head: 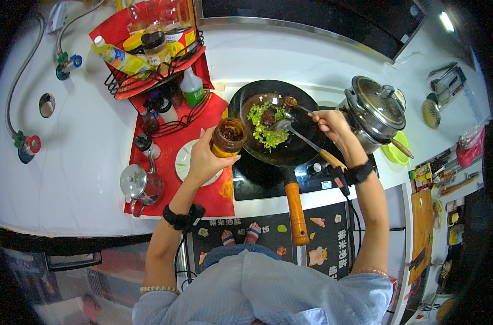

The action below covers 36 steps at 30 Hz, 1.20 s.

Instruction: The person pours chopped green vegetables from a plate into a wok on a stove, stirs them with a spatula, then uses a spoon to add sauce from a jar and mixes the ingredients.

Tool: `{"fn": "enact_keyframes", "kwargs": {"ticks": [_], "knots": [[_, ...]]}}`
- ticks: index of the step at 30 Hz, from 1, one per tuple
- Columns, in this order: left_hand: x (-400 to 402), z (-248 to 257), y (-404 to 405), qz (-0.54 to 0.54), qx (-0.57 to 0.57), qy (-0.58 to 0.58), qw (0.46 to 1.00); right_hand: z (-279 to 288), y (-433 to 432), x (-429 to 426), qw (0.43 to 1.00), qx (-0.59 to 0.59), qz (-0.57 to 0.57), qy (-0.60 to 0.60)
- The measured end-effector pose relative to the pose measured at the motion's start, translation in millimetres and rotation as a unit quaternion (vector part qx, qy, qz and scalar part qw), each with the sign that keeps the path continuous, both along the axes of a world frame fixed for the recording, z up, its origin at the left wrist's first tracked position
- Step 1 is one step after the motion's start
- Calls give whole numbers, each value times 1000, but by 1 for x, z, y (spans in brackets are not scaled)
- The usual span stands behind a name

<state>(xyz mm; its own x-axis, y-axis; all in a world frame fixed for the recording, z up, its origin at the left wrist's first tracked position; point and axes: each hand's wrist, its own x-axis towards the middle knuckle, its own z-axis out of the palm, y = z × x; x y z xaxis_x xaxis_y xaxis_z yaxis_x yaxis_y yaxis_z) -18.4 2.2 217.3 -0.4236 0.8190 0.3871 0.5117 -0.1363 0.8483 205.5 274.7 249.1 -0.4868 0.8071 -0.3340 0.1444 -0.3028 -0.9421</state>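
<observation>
My left hand [207, 156] grips an open glass jar [229, 136] of dark red-brown sauce, tilted beside the wok's left rim. In my right hand [331, 124] is the handle of a small metal spoon [292, 101]; its bowl, coated with sauce, hangs over the far right part of the black wok [256, 91]. Chopped green peppers [266, 137] lie in the wok with a dark lump of sauce [268, 118] among them. A wok spatula [303, 138] rests with its metal head in the peppers and its wooden handle across the near right rim, below my right wrist.
The wok's wooden handle [297, 215] juts over the counter's front edge from the black cooktop [250, 183]. A lidded steel pot [372, 118] stands at right. Leftwards are a white plate [183, 160], a glass oil pot [143, 187] and a wire rack [165, 75] of bottles.
</observation>
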Motion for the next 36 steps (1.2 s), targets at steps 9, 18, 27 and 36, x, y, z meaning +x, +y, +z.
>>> {"fn": "enact_keyframes", "kwargs": {"ticks": [9, 18, 27, 36], "knots": [[11, 1, 3, -103, -4, -23, 994, 122, -135, 21, 907, 359, 197, -100], [21, 10, 6, -153, -1, 87, 984, 104, -169, 0, 506, 785, 312, -173], [19, 4, 4, -139, -9, 143, 980, 106, -160, -15, 610, 615, 408, -288], [19, 4, 2, -129, -14, 157, 979, 87, -126, -23, 895, 85, 360, -249]]}}
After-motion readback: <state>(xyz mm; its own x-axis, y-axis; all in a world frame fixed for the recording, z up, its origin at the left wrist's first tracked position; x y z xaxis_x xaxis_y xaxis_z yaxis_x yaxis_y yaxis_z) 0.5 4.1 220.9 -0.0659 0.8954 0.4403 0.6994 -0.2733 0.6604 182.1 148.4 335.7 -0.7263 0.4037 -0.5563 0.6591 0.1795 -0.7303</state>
